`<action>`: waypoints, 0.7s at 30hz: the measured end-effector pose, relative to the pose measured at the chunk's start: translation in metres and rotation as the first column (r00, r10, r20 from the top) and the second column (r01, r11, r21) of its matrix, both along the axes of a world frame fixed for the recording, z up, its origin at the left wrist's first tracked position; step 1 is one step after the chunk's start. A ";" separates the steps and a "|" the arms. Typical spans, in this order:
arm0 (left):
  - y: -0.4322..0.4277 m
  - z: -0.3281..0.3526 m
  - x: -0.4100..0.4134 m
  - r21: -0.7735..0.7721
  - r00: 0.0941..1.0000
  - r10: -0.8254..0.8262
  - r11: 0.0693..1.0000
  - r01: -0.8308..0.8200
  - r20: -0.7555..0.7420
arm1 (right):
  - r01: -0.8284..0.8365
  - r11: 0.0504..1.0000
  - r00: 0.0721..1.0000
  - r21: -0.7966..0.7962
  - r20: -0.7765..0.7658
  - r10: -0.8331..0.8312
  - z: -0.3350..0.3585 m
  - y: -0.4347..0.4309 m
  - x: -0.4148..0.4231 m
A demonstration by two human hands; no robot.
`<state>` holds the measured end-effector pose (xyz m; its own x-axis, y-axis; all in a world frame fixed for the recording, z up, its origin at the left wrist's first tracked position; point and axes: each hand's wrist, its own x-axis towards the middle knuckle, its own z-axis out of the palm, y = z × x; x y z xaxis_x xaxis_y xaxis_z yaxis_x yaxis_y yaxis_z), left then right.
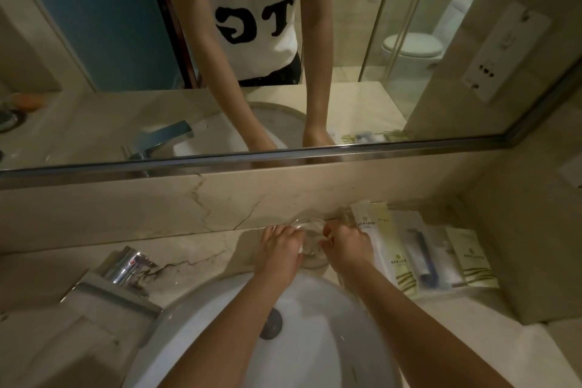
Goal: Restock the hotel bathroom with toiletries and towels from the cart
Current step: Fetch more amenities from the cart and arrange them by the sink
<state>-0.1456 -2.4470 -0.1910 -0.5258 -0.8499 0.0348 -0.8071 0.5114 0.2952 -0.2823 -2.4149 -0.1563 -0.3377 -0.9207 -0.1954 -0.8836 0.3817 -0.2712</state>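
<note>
Glass tumbler (310, 242) on the bench, gripped between left hand (278, 249) and right hand (345, 249); toiletry packets (419, 252) at three o'clock. Probably fragile and slippery; best held around its sides.

A glass (310, 241) stands behind the sink (239, 324), toiletry packets (441, 257) to its right.

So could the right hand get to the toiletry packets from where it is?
Probably yes: the right hand is at the clear glass, the toiletry packets lie flat just to its right, and nothing stands between them.
</note>
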 end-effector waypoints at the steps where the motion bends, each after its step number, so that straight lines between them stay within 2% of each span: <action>1: 0.000 -0.001 0.001 -0.011 1.000 0.027 1.000 -0.027 -0.003 | -0.007 1.000 1.000 -0.003 -0.004 0.007 -0.002 -0.001 0.001; 12: 0.001 -0.006 0.000 0.020 0.992 0.103 0.995 -0.102 -0.075 | 0.001 1.000 0.994 -0.011 -0.110 -0.002 -0.008 -0.008 0.006; 18: 0.001 0.000 -0.003 0.021 0.992 0.122 0.992 -0.123 0.031 | -0.053 0.998 0.977 0.023 -0.203 0.056 -0.011 -0.002 0.009; 21: 0.003 0.003 -0.004 0.040 0.994 0.091 0.995 -0.093 0.057 | -0.044 0.998 0.985 -0.035 -0.166 0.038 -0.007 0.007 0.004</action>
